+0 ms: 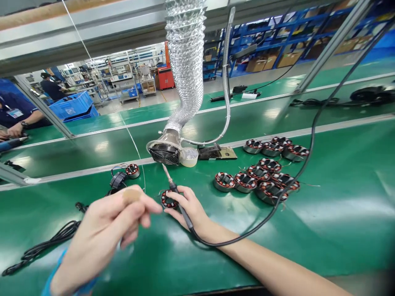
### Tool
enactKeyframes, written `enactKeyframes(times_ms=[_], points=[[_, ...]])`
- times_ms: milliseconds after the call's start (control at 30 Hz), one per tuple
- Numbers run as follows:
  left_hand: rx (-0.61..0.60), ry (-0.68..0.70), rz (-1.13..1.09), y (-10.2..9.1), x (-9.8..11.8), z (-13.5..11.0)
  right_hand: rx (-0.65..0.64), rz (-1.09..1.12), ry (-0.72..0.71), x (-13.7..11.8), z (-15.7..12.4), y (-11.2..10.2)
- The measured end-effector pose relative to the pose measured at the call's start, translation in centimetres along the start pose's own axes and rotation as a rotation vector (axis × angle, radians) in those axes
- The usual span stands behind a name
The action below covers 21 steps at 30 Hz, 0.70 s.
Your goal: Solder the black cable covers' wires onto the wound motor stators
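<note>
My right hand (188,207) lies on the green bench and holds a soldering iron (173,185) like a pen, its tip pointing up and away toward the fan. The fingertips of that hand also touch a small wound stator ring (168,200) lying on the mat. My left hand (108,230) hovers close to the camera with thumb and forefinger pinched together; a thin solder wire (135,150) runs up from the pinch toward the ceiling. A plaster covers one of its knuckles.
A silver fume duct with a fan grille (164,153) hangs behind the work spot, next to a tape roll (189,157). Several stators (262,174) lie to the right. One stator (132,170) and black cables (46,242) sit left. Another person (15,119) works far left.
</note>
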<state>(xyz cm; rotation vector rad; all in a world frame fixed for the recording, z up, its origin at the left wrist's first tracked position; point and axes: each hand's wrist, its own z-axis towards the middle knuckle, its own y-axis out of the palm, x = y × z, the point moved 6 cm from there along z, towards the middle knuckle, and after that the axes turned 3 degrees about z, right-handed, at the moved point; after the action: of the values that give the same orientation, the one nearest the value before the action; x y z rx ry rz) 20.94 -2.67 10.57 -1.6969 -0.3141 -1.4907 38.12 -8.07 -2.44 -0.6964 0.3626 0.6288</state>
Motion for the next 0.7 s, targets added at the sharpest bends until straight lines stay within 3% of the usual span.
enactKeyframes(times_ms=[133,267,367,533,700], points=[[-0.021,-0.048,0.245,1.9,-5.8,5.7,-0.013,-0.016,0.104,0.5,0.2,-0.5],[-0.002,-0.005,0.372,3.1,-10.1,7.6,-0.046,0.086,0.186,1.3,0.4,0.1],[-0.068,-0.021,0.259,3.6,-10.7,7.6,-0.068,0.153,0.229,1.8,0.4,0.5],[-0.208,-0.267,-0.031,4.8,-11.6,7.3,-0.115,0.255,0.272,2.2,0.5,0.5],[-0.118,-0.337,-0.252,5.5,-12.7,7.4,-0.163,0.330,0.268,2.4,0.8,0.5]])
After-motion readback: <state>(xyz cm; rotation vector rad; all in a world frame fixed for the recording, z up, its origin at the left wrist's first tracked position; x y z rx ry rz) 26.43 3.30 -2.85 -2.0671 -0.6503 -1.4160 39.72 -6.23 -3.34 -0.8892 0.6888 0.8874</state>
